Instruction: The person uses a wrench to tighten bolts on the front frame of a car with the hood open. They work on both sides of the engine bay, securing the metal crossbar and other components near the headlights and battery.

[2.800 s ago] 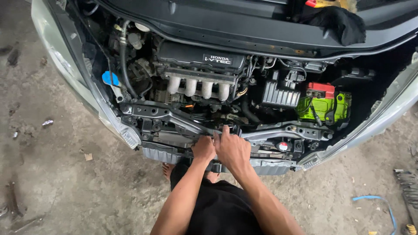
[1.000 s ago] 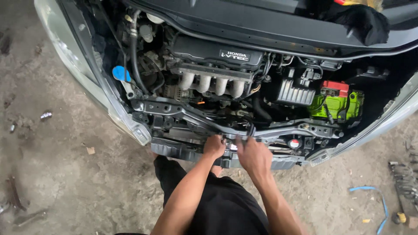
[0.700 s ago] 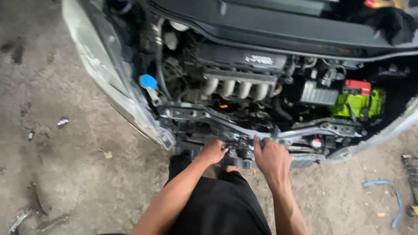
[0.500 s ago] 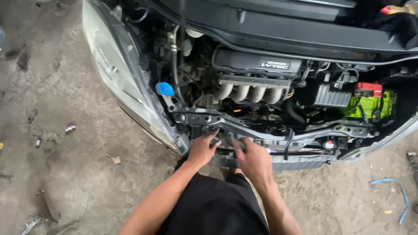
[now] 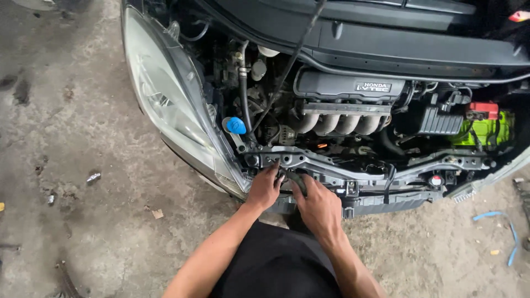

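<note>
Up front at an open engine bay, a person leans over the metal crossmember (image 5: 331,165) at the car's nose. At nine o'clock sits the clear headlight (image 5: 165,105), with a blue filler cap (image 5: 236,125) just beside it. The left hand (image 5: 264,189) curls its fingers onto the crossmember's lower edge, gripping it. Touching close at its three o'clock, the right hand (image 5: 319,205) presses on a dark part below the bar; whether it grips cannot be told. Farther toward three o'clock, silver intake pipes (image 5: 339,122) and a green-wrapped battery (image 5: 483,129) show.
</note>
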